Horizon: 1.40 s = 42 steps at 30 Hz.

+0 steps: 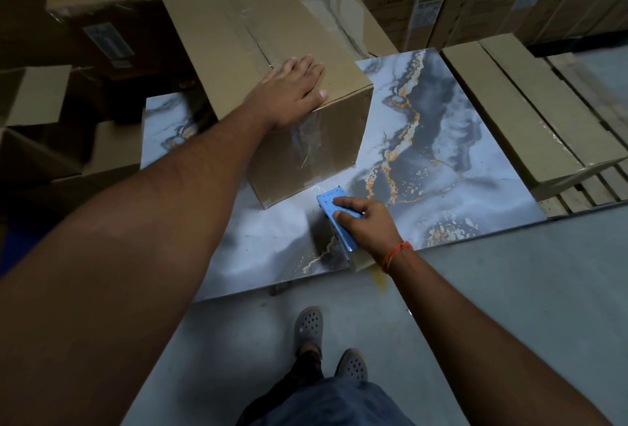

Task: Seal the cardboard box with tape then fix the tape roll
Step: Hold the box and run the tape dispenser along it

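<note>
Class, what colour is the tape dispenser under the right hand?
Light blue tape dispenser, seen best in the head view.

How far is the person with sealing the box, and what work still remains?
Mostly done: clear tape already runs along the top seam of the cardboard box and down its near side. In hand: the left hand presses flat on the box top, and the right hand grips the blue tape dispenser near the box's lower edge. Left: freeing the tape, then fixing the roll, which is hidden.

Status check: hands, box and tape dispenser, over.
Left hand flat on box, tape along seam. Right hand grips blue dispenser on marbled slab. Nothing in the way.
</note>
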### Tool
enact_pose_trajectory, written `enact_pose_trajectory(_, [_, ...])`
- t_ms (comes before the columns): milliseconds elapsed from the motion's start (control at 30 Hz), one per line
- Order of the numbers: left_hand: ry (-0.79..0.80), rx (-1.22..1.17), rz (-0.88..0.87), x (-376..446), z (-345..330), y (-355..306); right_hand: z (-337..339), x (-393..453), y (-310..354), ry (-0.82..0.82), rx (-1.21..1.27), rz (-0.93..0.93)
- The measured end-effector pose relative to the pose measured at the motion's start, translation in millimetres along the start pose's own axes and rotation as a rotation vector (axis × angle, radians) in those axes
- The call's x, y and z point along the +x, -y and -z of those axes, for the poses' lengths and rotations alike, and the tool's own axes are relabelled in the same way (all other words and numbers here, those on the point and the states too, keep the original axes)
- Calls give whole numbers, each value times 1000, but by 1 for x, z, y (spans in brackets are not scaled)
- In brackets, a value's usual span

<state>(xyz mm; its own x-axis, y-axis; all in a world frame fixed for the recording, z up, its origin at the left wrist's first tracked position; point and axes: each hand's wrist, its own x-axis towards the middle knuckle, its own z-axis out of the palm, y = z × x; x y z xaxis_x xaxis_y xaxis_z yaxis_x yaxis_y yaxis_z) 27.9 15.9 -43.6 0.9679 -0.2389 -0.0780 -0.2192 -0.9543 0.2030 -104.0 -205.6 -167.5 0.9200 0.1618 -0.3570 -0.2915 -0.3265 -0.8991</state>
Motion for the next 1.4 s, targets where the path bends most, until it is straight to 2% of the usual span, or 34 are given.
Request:
enact_pose_trajectory(233, [1, 1, -5, 0, -1, 2, -9, 23, 19, -3, 12, -107])
enact_pose_trajectory(600, [9, 11, -3, 2, -3, 4, -17, 41, 37, 1, -24, -162])
enact_pose_trajectory(800, [9, 0, 7, 3, -3, 4, -8, 26, 20, 50, 29, -142])
enact_pose_trajectory(933, [12, -8, 0, 3, -3, 2, -6, 11, 6, 19, 92, -138])
enact_pose_trajectory(1100, [12, -1, 2, 1, -2, 2, -6, 8, 5, -34, 54, -107])
enact_pose_trajectory(1267, [11, 0, -1, 0, -3, 3, -13, 23, 20, -52, 36, -168])
enact_pose_trajectory(1400, [11, 4, -3, 1, -4, 4, -17, 36, 36, -34, -88, -180])
